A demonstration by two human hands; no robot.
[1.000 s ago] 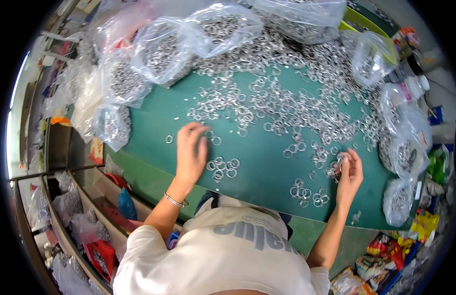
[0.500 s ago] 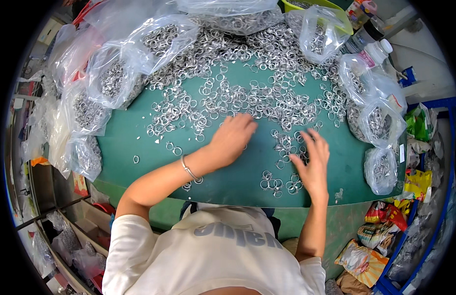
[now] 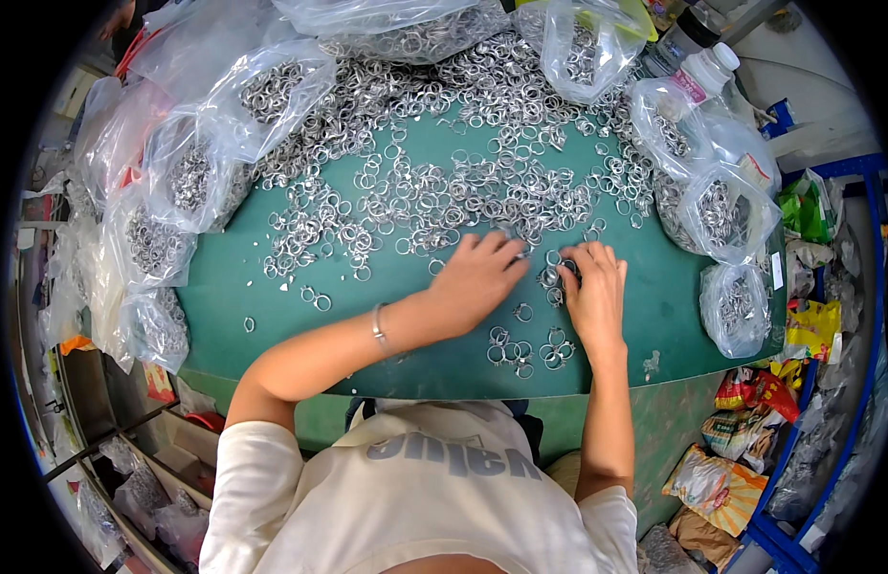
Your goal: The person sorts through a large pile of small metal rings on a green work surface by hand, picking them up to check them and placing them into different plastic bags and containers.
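Many small silver rings point(image 3: 506, 196) lie in a loose spread across the green table point(image 3: 434, 359). My left hand point(image 3: 477, 282), with a bangle at its wrist, is palm down at the near edge of the spread. Its fingers are slightly apart, and their tips blur among the rings. Close on its right is my right hand point(image 3: 595, 287), its fingers bent and its thumb drawn in toward them against a few rings point(image 3: 551, 277); the exact grip is partly hidden. Nearer to me sit two small ring clusters point(image 3: 509, 352) point(image 3: 557, 350).
Open clear bags of rings line the table's left side point(image 3: 157, 239) and right side point(image 3: 721, 215). A dense ring heap point(image 3: 396, 91) covers the far edge. A white bottle point(image 3: 707, 72) stands far right. Colourful packets point(image 3: 750, 411) fill a blue-framed rack on the right.
My right hand has closed in, its thumb and fingers moving nearer together at the rings. My left hand has shifted slightly right and toward me. The whole view has shifted a little.
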